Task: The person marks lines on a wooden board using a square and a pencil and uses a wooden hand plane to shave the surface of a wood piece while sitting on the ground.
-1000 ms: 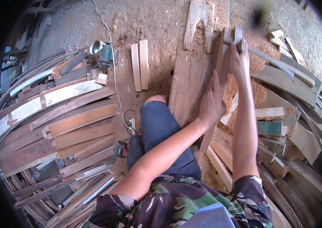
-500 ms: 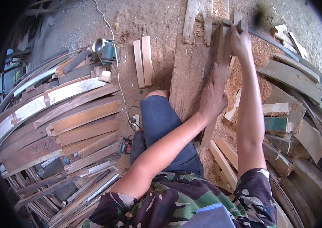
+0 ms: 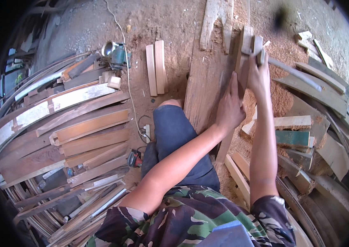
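A long brown wooden plank (image 3: 242,64) lies lengthwise before me, its lower part beside my thigh. My left hand (image 3: 230,109) grips it midway, index finger stretched along its face and thumb bent at the right side. Near the far end, my right hand (image 3: 259,76) is closed round the block of what looks like a marking gauge (image 3: 261,57). Its long bar crosses the plank and sticks out to the right, smeared by motion. Under the plank is a wide weathered board (image 3: 201,90).
Two short pale wood pieces (image 3: 156,68) lie on the ground beyond my knee. A blue-green power tool (image 3: 118,54) with a pale cord stands left of them. Stacked boards (image 3: 92,125) fill the left side. Sawdust (image 3: 283,99) and offcuts (image 3: 291,122) cover the right.
My right hand has slid the gauge along the plank toward me, and its bar has swung nearer. The left hand keeps its hold on the plank, almost unmoved.
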`<state>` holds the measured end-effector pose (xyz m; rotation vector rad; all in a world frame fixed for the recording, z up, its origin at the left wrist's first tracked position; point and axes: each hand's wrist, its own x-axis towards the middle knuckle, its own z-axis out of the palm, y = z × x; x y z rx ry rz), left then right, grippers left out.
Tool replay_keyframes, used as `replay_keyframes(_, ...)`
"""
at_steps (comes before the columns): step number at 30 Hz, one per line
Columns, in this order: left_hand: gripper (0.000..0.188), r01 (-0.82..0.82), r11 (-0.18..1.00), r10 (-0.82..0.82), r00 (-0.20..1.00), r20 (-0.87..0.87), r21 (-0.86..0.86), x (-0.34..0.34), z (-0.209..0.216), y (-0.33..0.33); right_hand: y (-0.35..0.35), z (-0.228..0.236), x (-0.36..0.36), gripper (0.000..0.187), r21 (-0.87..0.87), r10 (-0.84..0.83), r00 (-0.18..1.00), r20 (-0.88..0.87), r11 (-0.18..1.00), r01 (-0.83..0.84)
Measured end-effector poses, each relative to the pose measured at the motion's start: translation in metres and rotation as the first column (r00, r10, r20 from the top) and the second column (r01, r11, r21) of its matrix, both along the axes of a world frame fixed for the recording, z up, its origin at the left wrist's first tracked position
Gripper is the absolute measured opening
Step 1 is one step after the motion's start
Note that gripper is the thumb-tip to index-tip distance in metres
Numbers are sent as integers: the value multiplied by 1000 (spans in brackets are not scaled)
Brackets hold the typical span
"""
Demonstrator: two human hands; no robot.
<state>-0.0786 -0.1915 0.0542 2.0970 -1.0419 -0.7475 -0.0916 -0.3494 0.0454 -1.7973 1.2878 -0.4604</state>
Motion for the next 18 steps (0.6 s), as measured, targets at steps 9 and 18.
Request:
replay_keyframes(9, 102, 15, 998, -10, 996, 91, -59, -5, -6, 1, -59, 1, 27, 68, 1, -11, 999, -44, 1000, 11)
replay_keyframes(18, 104, 20, 992, -2, 989, 145, -122, -8, -10, -5, -74, 11, 30, 70, 72, -17, 998, -61, 997, 21)
